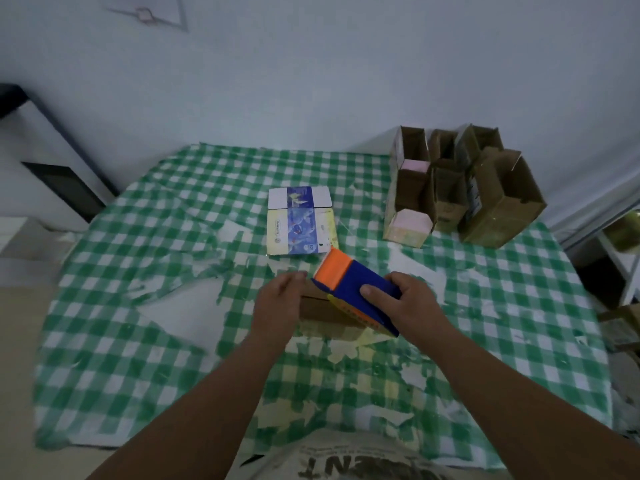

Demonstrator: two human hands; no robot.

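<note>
A blue and orange tape dispenser (pixel 349 285) is tilted over a small brown cardboard box (pixel 325 311) at the middle of the table. My right hand (pixel 405 303) grips the dispenser's blue body, thumb on top. My left hand (pixel 278 301) rests against the box's left side, fingers bent toward its top edge; whether it pinches anything I cannot tell. The box is largely hidden under the dispenser and both hands.
A flattened blue and yellow printed carton (pixel 300 221) lies just beyond the box. Several upright open cardboard boxes (pixel 460 188) stand at the back right. The table has a worn green checked cloth (pixel 145 341). A dark shelf (pixel 52 161) stands at left.
</note>
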